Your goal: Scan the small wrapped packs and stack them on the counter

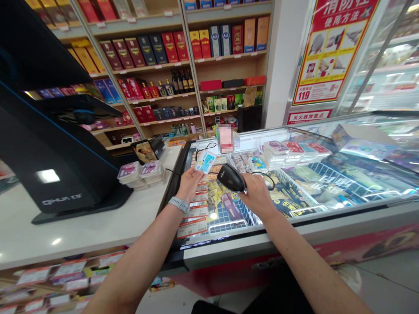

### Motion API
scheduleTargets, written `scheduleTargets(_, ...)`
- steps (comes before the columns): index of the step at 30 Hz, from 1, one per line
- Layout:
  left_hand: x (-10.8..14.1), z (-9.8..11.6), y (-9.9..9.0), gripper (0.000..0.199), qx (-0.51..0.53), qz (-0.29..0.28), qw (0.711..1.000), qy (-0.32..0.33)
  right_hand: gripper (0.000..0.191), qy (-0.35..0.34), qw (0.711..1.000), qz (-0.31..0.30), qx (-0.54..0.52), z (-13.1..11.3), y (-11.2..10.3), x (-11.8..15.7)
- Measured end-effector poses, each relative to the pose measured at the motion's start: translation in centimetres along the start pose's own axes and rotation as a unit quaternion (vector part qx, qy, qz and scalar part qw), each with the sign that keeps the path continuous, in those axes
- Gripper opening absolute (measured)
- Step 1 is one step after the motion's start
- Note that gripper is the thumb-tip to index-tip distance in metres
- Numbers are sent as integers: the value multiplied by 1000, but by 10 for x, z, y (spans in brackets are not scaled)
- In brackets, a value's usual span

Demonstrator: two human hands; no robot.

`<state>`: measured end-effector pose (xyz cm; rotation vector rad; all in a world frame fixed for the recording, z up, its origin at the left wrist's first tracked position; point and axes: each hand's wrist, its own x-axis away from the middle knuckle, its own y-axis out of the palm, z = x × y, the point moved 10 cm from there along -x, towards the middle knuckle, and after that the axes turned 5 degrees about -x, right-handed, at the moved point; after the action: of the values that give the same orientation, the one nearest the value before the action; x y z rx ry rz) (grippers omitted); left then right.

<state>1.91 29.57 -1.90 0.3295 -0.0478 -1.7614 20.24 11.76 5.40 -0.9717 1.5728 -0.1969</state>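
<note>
My left hand (190, 184), with a light watch on its wrist, grips a small flat blue-and-white packet (206, 162) by its lower edge. Closed round the handle of a black barcode scanner (231, 178) is my right hand (258, 195). The scanner's head points left, toward the packet, and a gap shows between them. Both hands are above the glass top of a chest freezer (196, 239). Stacks of similar flat packets (278, 153) rest on the glass to the right, beside a single blue packet (258, 164).
Two more packet stacks (152, 172) stand on the white counter (147, 209) at left, near a large black checkout terminal (65, 165) and a propped phone (144, 151). A black cable (173, 172) crosses the freezer edge. Shelves of boxed bottles (153, 48) line the back wall.
</note>
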Motion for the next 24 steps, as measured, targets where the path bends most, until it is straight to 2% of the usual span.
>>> scheduleTargets(24, -1, 0, -4, 37, -8, 11, 1000, 7, 27, 0, 1000, 1, -2, 2, 1, 0)
